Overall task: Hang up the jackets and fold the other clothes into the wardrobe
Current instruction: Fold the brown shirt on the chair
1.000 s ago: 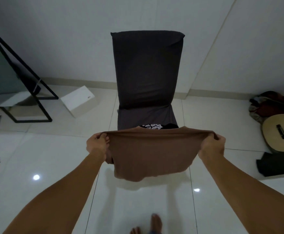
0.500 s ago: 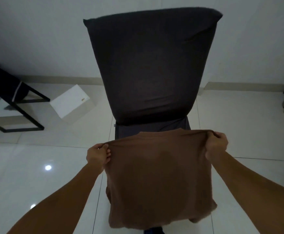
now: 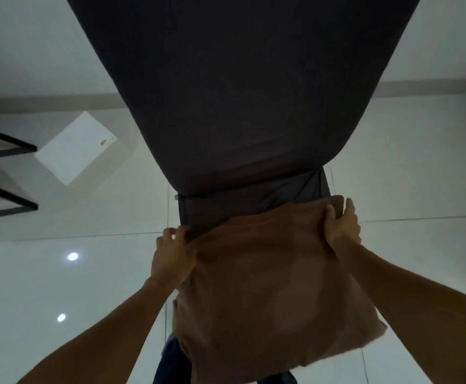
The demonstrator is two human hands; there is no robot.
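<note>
You are looking down at a brown garment (image 3: 268,286) held out in front of you by its top edge. Your left hand (image 3: 172,257) pinches the left corner with curled fingers, and your right hand (image 3: 341,228) has its grip closed over the right corner, thumb on top. The cloth hangs down from both hands and its top edge lies against the seat of a dark covered chair (image 3: 240,92), whose tall back fills the upper view. No wardrobe is in sight.

The right corner sits higher and farther forward than the left, so the cloth is skewed. If you lay it on the seat like this, the fold will likely come out crooked. The seat looks narrower than the garment, so the sides may droop over the edges and drag the cloth off. The lower hem hangs near the glossy tiled floor (image 3: 73,286) and could brush it. A white box (image 3: 79,151) lies on the floor to the left, well apart.
</note>
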